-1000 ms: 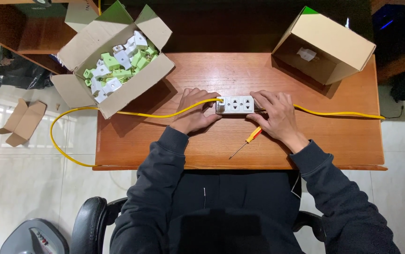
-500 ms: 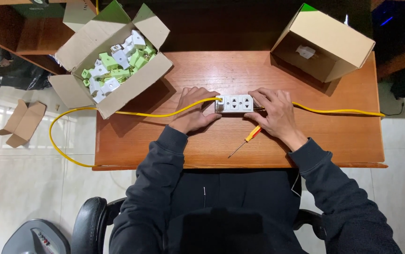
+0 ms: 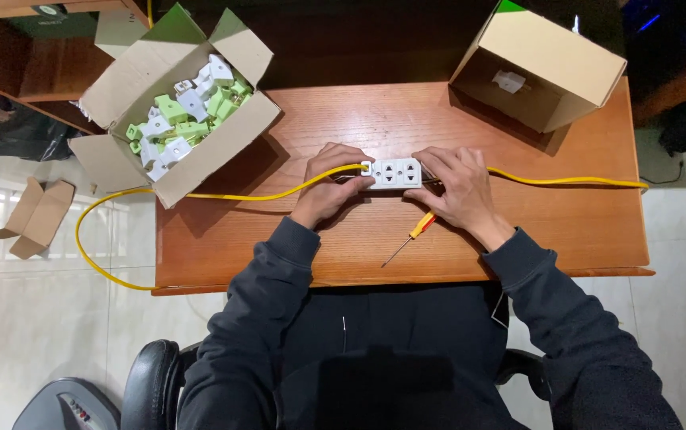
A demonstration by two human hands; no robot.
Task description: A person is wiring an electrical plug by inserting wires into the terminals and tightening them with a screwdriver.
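Surface: wooden desk [image 3: 518, 239] over a pale tiled floor [image 3: 24, 318]; black chair [image 3: 148, 382] under the person.
Socket: white socket block [image 3: 391, 173] lies flat at mid-desk, between both hands.
Left hand: left hand [image 3: 328, 189] is curled against the block's left end, fingers closed over the yellow cable [image 3: 239, 196] where it enters.
Right hand: right hand [image 3: 453, 188] grips the block's right end, fingers bent round it.
Cable: runs left off the desk in a loop, and right to the far edge.
Screwdriver: yellow-handled screwdriver [image 3: 411, 236] lies loose just below the right hand.
Left box: open brown carton [image 3: 223, 139] at the top-left corner, full of white and green parts [image 3: 179, 119].
Right box: brown carton [image 3: 566, 56] at top right, on its side, one white part [image 3: 510, 81] inside.
Floor: flattened cardboard [image 3: 36, 216] at left.
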